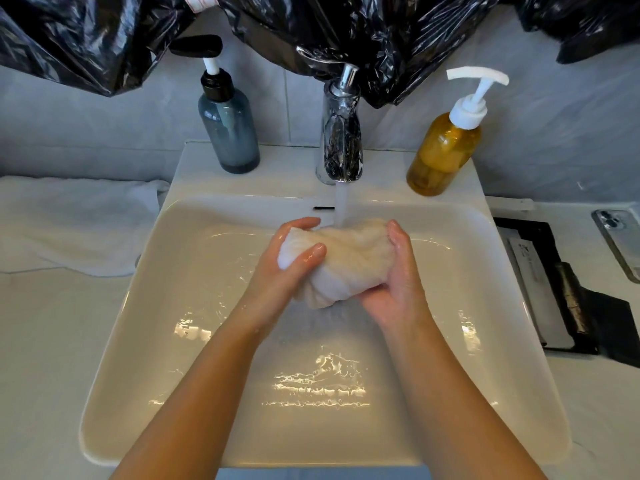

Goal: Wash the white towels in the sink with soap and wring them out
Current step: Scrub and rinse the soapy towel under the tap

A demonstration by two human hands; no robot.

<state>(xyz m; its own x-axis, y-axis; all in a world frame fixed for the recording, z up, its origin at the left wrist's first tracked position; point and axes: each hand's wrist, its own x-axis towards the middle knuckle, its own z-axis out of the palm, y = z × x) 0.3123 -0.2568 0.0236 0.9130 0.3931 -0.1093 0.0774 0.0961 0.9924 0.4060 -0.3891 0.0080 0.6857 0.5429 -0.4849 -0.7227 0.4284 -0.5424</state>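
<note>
Towel [349,258], bunched and soaked, is held above the sink [138,341], under water running from the faucet [341,133]; my left hand [277,275] wraps its left end; my right hand [398,289] grips the right end from below; a second towel [69,223] lies on the counter [52,341] to the left; a grey pump bottle [228,133] and an amber pump bottle [443,154] flank the faucet.

Both forearms [207,375] bare, wet, converging. My left hand [287,261] curls round the towel [349,261] at its left end, thumb across front; my right hand [396,285] cups its right end, fingers seemingly beneath, hidden.
</note>
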